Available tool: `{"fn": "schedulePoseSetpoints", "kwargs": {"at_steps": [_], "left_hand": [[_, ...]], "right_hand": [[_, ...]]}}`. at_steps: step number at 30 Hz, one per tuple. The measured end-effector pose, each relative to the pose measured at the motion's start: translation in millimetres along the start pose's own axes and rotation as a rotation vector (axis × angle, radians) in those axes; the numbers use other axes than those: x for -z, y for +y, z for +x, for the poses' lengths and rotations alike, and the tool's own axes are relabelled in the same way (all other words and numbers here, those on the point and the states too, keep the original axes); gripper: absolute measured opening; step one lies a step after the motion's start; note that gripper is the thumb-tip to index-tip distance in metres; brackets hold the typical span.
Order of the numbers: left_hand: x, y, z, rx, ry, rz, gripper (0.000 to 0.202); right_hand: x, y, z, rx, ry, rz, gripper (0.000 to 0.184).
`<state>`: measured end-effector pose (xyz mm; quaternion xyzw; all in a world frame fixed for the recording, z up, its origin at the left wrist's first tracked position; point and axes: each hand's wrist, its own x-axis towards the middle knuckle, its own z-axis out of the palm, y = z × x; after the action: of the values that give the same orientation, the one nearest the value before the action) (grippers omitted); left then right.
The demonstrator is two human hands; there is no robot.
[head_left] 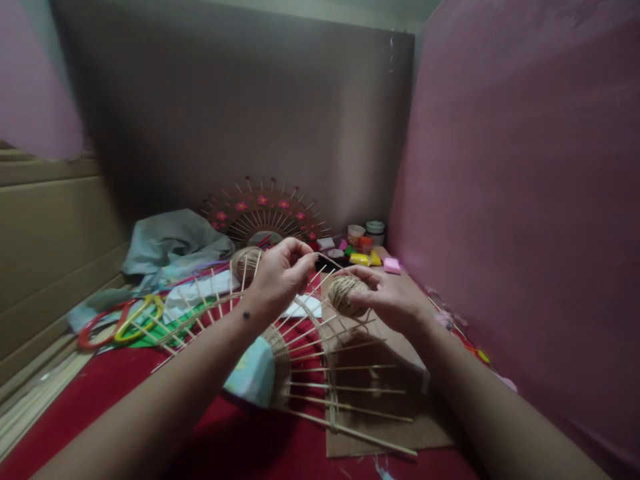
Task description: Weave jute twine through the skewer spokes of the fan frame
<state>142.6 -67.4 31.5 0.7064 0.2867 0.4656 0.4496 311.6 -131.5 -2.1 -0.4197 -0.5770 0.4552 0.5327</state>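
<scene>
My right hand [387,297] is closed around a ball of jute twine [345,295]. A short strand of twine [327,259] runs from it to my left hand [290,270], whose thumb and forefinger pinch it. Beneath both hands lies a half-round fan frame [327,373] of thin sticks with twine woven across them in bands. Its middle holds a pale blue-green piece [253,373]. My left forearm hides part of the frame.
Behind stands a finished-looking stick fan [263,200] with pink flowers. Another twine ball [245,262], scissors with red and yellow handles [140,320], grey cloth [173,240], small coloured packets [360,259] and jars [375,232] surround it. Cardboard [395,427] lies under the frame's right side.
</scene>
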Motion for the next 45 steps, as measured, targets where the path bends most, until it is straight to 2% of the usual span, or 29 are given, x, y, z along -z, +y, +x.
{"fn": "schedulePoseSetpoints", "kwargs": {"at_steps": [5,7,10,13,16,19,22,26,29,32,33,35,37,39,40,41,42,43,45], "left_hand": [[7.4,-13.4,10.1,0.046,0.127,0.051,0.012],[11.1,-17.3,13.2,0.072,0.184,0.027,0.011],[16.6,-18.2,16.0,0.097,0.260,-0.068,0.009],[22.7,-13.6,18.2,0.074,0.287,-0.209,0.009],[30.8,-5.6,21.4,0.010,0.348,-0.334,0.007],[40.0,2.2,23.8,-0.027,0.390,-0.430,0.007],[46.0,7.1,23.8,-0.079,0.405,-0.473,0.011],[47.0,13.9,21.4,-0.097,0.407,-0.511,0.013],[43.8,23.4,16.6,-0.099,0.359,-0.561,0.014],[33.5,35.3,3.7,-0.164,0.200,-0.545,0.013],[27.7,39.2,-3.0,-0.214,0.097,-0.528,0.012],[13.5,46.3,-19.1,-0.220,-0.157,-0.486,0.008],[-1.9,52.3,-35.6,-0.146,-0.515,-0.393,0.011],[-14.7,56.1,-48.0,-0.073,-0.918,-0.200,0.012],[-19.2,56.5,-51.4,-0.090,-1.030,-0.126,0.012],[-22.4,55.6,-52.6,-0.087,-1.036,-0.070,0.011],[-24.3,53.1,-51.7,-0.070,-0.967,-0.029,0.012],[-25.1,48.9,-48.9,-0.039,-0.826,-0.006,0.012],[-25.2,36.7,-39.7,0.043,-0.442,0.012,0.012]], "right_hand": [[5.5,9.3,3.9,0.034,-0.053,0.401,0.042],[8.6,12.7,6.7,0.037,-0.019,0.538,0.036],[12.4,15.1,11.0,-0.047,0.043,0.651,0.026],[14.1,15.7,14.6,-0.100,0.106,0.687,0.022],[14.1,16.1,17.2,-0.081,0.230,0.700,0.016],[13.9,18.1,18.7,-0.112,0.310,0.699,0.017],[13.3,22.3,19.1,-0.131,0.319,0.656,0.022],[11.2,25.8,18.4,-0.033,0.265,0.592,0.020],[11.4,25.4,18.1,0.051,0.258,0.554,0.019],[13.5,24.7,18.9,0.105,0.305,0.544,0.024],[14.1,24.6,19.2,0.117,0.314,0.544,0.026],[14.8,23.9,19.7,0.139,0.319,0.555,0.026],[14.8,22.8,19.7,0.147,0.312,0.575,0.025],[14.6,21.3,19.3,0.136,0.303,0.584,0.026],[14.6,20.4,18.9,0.133,0.294,0.584,0.027],[14.6,19.6,18.4,0.135,0.282,0.581,0.028],[14.6,18.7,17.9,0.143,0.271,0.580,0.028],[14.4,17.8,17.3,0.159,0.264,0.581,0.027],[13.3,16.0,16.2,0.179,0.250,0.577,0.026]]}}
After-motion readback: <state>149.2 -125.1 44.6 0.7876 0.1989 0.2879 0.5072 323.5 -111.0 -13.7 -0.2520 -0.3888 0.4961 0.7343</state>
